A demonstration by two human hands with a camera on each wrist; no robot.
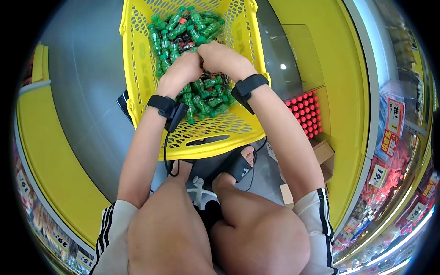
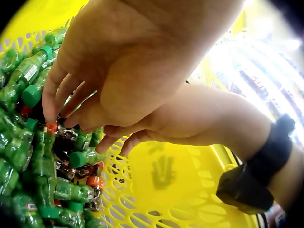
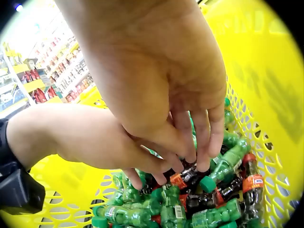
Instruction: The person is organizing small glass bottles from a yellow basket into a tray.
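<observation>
Small green bottles (image 1: 197,98) lie heaped in a yellow basket (image 1: 174,149), mixed with dark cola bottles (image 3: 253,187) with red caps and labels. Both hands reach down into the middle of the heap, close side by side. My left hand (image 1: 184,68) has its fingers pointing down, a fingertip right at an orange-red cap (image 2: 51,127) in the left wrist view. My right hand (image 1: 222,60) has its fingers extended downward, fingertips at a dark bottle with a red label (image 3: 180,179) in the right wrist view. From the head, the fingers are mostly hidden.
To the right of the basket stands a box of red-capped bottles (image 1: 305,112), with an open cardboard box (image 1: 323,156) nearer. Yellow shelf bases (image 1: 59,151) run along both sides, with priced goods beyond. The person's knees and feet are just in front of the basket.
</observation>
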